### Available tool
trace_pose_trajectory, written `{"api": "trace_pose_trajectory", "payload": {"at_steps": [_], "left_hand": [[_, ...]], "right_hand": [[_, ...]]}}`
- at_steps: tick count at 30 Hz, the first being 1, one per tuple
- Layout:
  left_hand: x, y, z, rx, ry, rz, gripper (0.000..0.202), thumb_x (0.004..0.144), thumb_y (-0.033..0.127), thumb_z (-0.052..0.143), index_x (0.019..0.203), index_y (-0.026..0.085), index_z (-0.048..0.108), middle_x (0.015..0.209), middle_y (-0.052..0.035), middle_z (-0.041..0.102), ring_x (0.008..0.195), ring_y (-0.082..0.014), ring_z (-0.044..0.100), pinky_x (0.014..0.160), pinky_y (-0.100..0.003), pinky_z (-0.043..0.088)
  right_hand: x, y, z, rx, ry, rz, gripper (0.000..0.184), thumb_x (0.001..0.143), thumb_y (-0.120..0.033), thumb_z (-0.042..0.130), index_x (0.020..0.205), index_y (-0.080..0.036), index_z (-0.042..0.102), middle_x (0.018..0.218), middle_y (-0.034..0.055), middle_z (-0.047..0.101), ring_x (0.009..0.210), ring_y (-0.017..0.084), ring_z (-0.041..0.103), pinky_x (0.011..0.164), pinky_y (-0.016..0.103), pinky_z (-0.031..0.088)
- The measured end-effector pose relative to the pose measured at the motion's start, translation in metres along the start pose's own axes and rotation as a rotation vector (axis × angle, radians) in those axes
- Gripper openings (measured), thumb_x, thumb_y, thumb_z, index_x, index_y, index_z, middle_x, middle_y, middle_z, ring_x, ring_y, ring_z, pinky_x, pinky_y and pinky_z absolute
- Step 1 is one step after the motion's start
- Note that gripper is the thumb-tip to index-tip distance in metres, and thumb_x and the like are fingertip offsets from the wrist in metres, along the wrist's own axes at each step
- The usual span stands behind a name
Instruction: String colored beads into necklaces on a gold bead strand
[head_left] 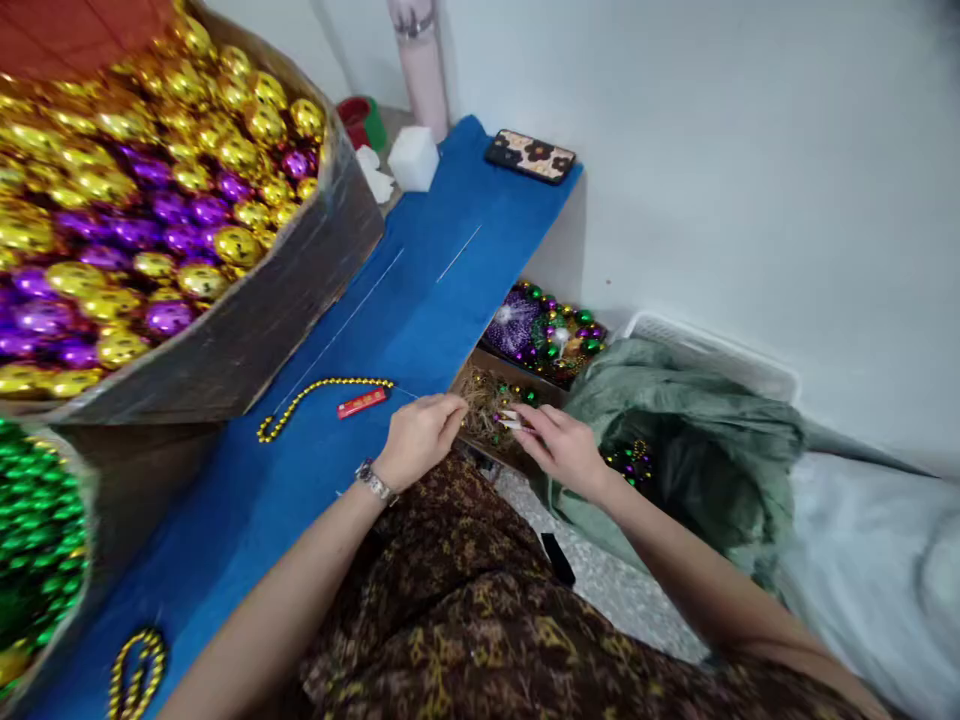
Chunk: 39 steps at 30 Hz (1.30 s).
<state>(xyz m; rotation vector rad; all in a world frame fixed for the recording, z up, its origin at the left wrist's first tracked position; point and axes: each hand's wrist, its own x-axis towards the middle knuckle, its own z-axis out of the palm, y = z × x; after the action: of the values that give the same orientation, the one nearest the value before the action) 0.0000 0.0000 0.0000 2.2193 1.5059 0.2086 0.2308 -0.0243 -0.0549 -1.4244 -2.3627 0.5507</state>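
Note:
My left hand (421, 437), with a metal watch on its wrist, is closed in a pinch at the edge of the blue-covered table. A thin pale thread (406, 392) runs into its fingers from the end of a strand of small gold beads (322, 383), which curves across the blue cloth. Beside the strand lies a small red packet (362, 403). Right of the table edge, my right hand (562, 450) has its fingers closed around a small whitish object (512, 420) with slim tips; its kind is unclear. A gap separates the two hands.
A large box (300, 250) of gold and purple beads stands at left, above green beads (45, 530). A phone (531, 156) and white block (414, 158) are at the far end. An open green sack (675, 400) and boxes of beads (551, 330) sit below, right.

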Motion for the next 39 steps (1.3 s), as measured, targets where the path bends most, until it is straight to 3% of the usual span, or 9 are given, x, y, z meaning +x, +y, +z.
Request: {"api": "trace_pose_trajectory", "payload": {"at_steps": [10, 14, 20, 27, 32, 39], "left_hand": [[-0.002, 0.011, 0.007, 0.040, 0.010, 0.070, 0.022, 0.092, 0.027, 0.042, 0.089, 0.020, 0.063, 0.085, -0.0040, 0.069, 0.082, -0.0172, 0.063, 0.073, -0.027, 0.046], [-0.008, 0.013, 0.000, -0.095, 0.058, 0.071, 0.021, 0.091, 0.026, 0.044, 0.091, 0.019, 0.063, 0.088, -0.0036, 0.070, 0.082, -0.0159, 0.063, 0.076, -0.026, 0.046], [-0.017, 0.009, -0.016, -0.238, 0.116, 0.038, 0.020, 0.090, 0.029, 0.047, 0.090, 0.018, 0.064, 0.086, -0.0017, 0.070, 0.076, -0.0128, 0.063, 0.070, -0.022, 0.045], [-0.013, 0.012, -0.007, -0.071, 0.061, 0.059, 0.023, 0.091, 0.029, 0.045, 0.090, 0.018, 0.064, 0.088, -0.0034, 0.070, 0.080, -0.0157, 0.063, 0.075, -0.025, 0.046], [-0.010, 0.014, 0.004, 0.045, 0.034, 0.098, 0.023, 0.091, 0.026, 0.043, 0.091, 0.018, 0.064, 0.089, -0.0047, 0.070, 0.082, -0.0179, 0.063, 0.076, -0.028, 0.046], [-0.011, 0.015, 0.009, 0.072, 0.033, 0.140, 0.022, 0.092, 0.026, 0.042, 0.092, 0.018, 0.063, 0.089, -0.0053, 0.070, 0.082, -0.0177, 0.063, 0.075, -0.028, 0.046]], "right_hand": [[0.020, -0.018, 0.003, -0.154, -0.132, 0.026, 0.038, 0.096, -0.046, 0.034, 0.114, -0.026, 0.061, 0.087, 0.0036, 0.066, 0.082, 0.015, 0.059, 0.061, 0.023, 0.035], [0.017, -0.015, 0.002, -0.152, -0.117, 0.055, 0.039, 0.096, -0.047, 0.032, 0.110, -0.028, 0.064, 0.084, 0.0027, 0.065, 0.081, 0.014, 0.059, 0.062, 0.023, 0.033], [0.012, -0.005, 0.003, -0.133, -0.116, 0.149, 0.041, 0.096, -0.048, 0.034, 0.122, -0.025, 0.056, 0.094, 0.0032, 0.065, 0.086, 0.015, 0.058, 0.062, 0.024, 0.034], [0.012, -0.006, -0.010, -0.023, -0.125, 0.052, 0.043, 0.095, -0.048, 0.033, 0.125, -0.024, 0.053, 0.098, 0.0043, 0.063, 0.087, 0.016, 0.057, 0.062, 0.024, 0.036], [0.013, -0.008, -0.019, -0.062, -0.225, -0.026, 0.042, 0.095, -0.047, 0.034, 0.124, -0.025, 0.054, 0.100, 0.0057, 0.062, 0.085, 0.017, 0.056, 0.059, 0.024, 0.033], [0.019, -0.017, -0.014, -0.120, -0.270, 0.006, 0.043, 0.095, -0.049, 0.032, 0.121, -0.024, 0.055, 0.099, 0.0061, 0.062, 0.084, 0.017, 0.057, 0.058, 0.025, 0.031]]}}
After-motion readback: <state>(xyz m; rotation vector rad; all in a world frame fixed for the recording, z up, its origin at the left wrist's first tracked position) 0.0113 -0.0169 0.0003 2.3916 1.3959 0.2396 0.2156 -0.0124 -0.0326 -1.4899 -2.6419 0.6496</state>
